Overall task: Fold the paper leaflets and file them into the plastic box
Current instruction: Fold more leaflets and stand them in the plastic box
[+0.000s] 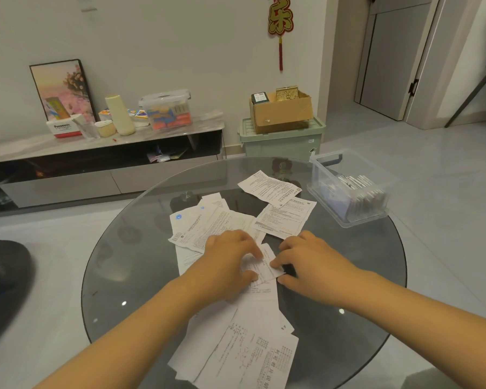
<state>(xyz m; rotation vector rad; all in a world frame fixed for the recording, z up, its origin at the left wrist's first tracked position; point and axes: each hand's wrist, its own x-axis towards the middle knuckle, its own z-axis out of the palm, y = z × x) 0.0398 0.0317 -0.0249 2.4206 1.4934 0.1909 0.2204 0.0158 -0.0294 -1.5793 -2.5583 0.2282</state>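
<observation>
A small white leaflet [265,266], partly folded, lies at the middle of the round glass table [129,276]. My left hand [230,259] pinches its left side between thumb and fingers. My right hand [309,259] pinches its right edge. Several unfolded printed leaflets [202,223] lie spread behind my hands, and more leaflets [244,349] lie near the table's front edge. The clear plastic box [348,189] stands at the table's far right with several folded leaflets standing inside it.
Behind the table runs a low TV cabinet [104,147] with boxes and a lidded tub on it. A green storage bin [281,141] carries a cardboard box. A dark seat [3,279] sits at the left.
</observation>
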